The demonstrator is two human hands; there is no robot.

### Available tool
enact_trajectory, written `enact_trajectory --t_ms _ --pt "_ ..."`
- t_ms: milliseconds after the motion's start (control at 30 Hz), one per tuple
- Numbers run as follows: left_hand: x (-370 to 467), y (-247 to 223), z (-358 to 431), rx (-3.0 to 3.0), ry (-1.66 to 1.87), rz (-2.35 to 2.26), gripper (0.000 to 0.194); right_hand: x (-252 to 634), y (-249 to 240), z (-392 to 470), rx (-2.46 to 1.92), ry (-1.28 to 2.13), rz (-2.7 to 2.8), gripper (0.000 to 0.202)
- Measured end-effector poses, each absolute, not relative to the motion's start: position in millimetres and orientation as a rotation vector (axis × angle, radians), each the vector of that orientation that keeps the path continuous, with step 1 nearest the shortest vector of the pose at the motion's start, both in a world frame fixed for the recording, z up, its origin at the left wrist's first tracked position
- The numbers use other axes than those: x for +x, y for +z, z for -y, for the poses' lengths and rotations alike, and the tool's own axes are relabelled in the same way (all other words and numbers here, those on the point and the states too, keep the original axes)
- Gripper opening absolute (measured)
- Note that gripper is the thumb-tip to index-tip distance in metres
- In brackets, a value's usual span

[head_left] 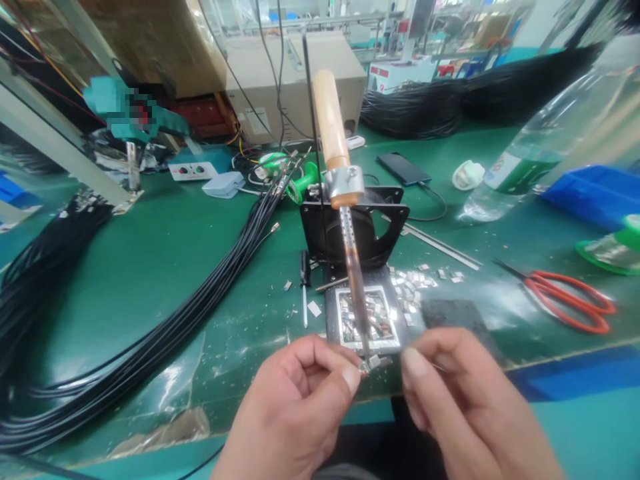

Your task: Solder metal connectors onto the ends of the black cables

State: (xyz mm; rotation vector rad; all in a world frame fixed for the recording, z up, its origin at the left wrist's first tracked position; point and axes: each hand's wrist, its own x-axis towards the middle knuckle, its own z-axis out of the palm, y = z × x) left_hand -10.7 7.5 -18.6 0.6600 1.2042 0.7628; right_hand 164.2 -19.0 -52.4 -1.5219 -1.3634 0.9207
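My left hand (pixel 305 400) pinches a small connector piece (pixel 367 367) with a pale tab, right under the tip of a soldering iron (pixel 354 267). The iron has a wooden handle and is clamped pointing down in front of a black fan frame (pixel 385 233). To the right, my right hand (pixel 465 393) has its thumb and index finger pressed together; a thin strand seems to stick out, but I cannot make out what it holds. Just behind the fingers lies a square tray (pixel 339 317) of small metal bits.
Small pale plates (pixel 413 290) are scattered right of the tray. Red-handled scissors (pixel 570 300), a screwdriver (pixel 305 293), a phone (pixel 403 169), a plastic bottle (pixel 525 163) and a bundle of black cables (pixel 200 303) lie on the green table (pixel 150 253).
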Motion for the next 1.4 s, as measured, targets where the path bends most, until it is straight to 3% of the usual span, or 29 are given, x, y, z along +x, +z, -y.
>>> enact_trajectory --t_ms 133,433,1133,1400 --pt "-13.1 -18.2 -4.4 0.677 0.771 -1.212 0.025 159.8 -57.2 16.5 -1.562 1.051 1.318 0.028" --pt "-11.3 -18.3 -8.9 0.705 0.753 -1.243 0.025 155.2 -41.0 6.9 -1.444 1.239 1.381 0.039" --pt "-9.8 -12.8 -9.6 0.661 0.751 -1.243 0.026 151.5 -43.5 6.3 -1.418 1.213 1.313 0.043" --pt "-17.2 -24.1 -7.6 0.649 0.716 -1.159 0.035 152.0 -43.8 9.0 -1.429 1.256 1.296 0.043"
